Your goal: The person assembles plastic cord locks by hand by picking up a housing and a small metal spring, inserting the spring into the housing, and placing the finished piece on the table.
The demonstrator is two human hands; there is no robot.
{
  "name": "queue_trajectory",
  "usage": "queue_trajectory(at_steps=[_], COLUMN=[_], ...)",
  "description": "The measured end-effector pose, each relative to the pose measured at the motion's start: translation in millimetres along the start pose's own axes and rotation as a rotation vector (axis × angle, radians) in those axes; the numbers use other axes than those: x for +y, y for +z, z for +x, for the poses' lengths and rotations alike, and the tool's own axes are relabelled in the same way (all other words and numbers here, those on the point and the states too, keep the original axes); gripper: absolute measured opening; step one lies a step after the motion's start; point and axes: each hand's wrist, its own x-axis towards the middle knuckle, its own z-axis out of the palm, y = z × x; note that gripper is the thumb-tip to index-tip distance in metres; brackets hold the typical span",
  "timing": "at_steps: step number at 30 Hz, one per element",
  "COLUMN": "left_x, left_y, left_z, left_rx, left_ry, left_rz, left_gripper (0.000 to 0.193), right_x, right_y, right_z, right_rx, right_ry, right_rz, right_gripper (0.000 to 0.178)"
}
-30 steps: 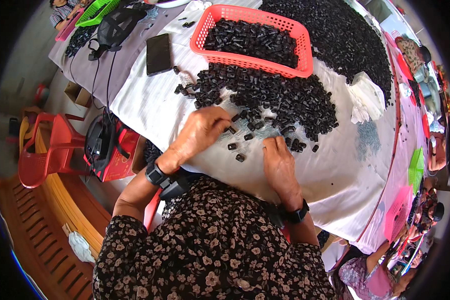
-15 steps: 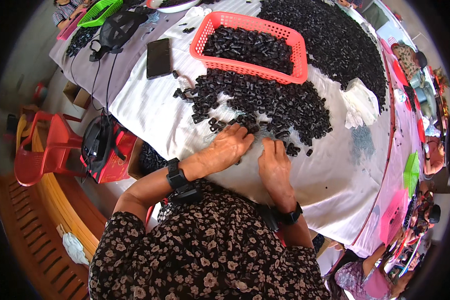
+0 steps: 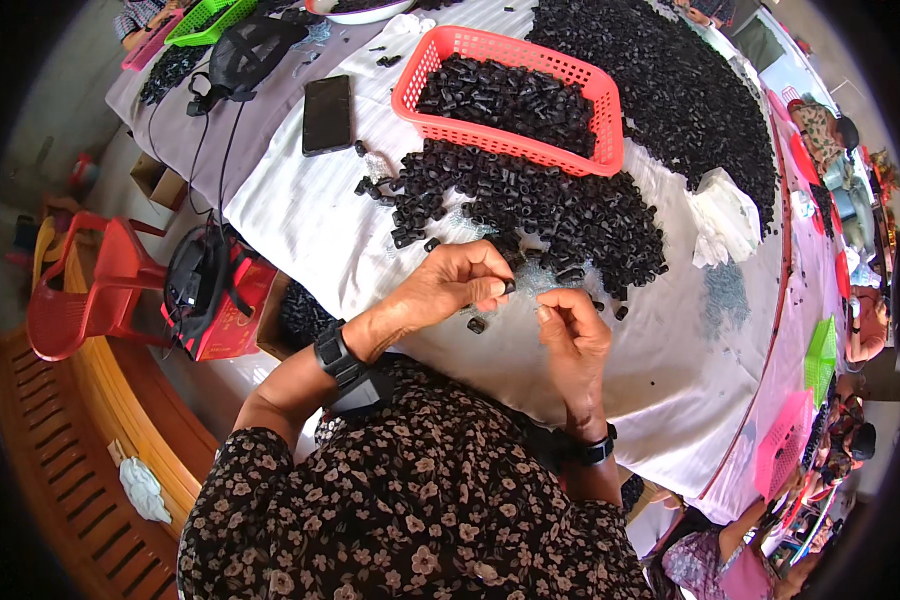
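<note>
Between the thumb and fingertips of my left hand (image 3: 450,280) is a small black plastic piece (image 3: 509,286). To its right, my right hand (image 3: 577,335) is closed in a pinch; anything in its fingertips is too small to make out. Both hands are over the near edge of a loose heap of similar black pieces (image 3: 540,210). Thin, translucent greyish bits (image 3: 538,278) lie scattered just beyond my fingers. A single black piece (image 3: 477,325) rests on the white cloth below my left hand.
Behind the heap stands a coral-red basket (image 3: 610,130) full of black pieces. A phone (image 3: 327,115) lies to its left. A much larger black pile (image 3: 670,100) spreads at the far right, near crumpled white plastic (image 3: 725,220) and a grey-blue patch of small bits (image 3: 727,292).
My hands have come up from the heap's edge. A black piece now shows in my left fingertips. My right hand has shifted right and turned, its thumb and fingers pinched.
</note>
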Motion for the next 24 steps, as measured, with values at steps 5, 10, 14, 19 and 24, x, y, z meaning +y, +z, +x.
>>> queue_trajectory(at_steps=[5,10,14,19,24], left_x=[5,4,2,-12,-12], left_y=[4,7,9,7,8], left_z=[-17,-24,-25,-24,-23], left_rx=[-0.066,-0.1,-0.06,0.026,0.088], left_ry=[-0.015,0.014,-0.015,0.019,0.033], left_rz=[-0.332,-0.459,-0.451,-0.407,-0.353], left_gripper=[0.015,0.018,0.019,0.018,0.017], right_x=[-24,-33,-32,-25,-19], right_y=[6,14,19,25,30], right_z=[6,6,6,7,4], right_rx=[-0.097,-0.107,-0.104,-0.114,-0.146], right_ry=[0.022,-0.013,-0.005,-0.034,0.013], right_rz=[0.173,0.287,0.267,0.181,0.207], right_gripper=[0.01,0.012,0.013,0.012,0.01])
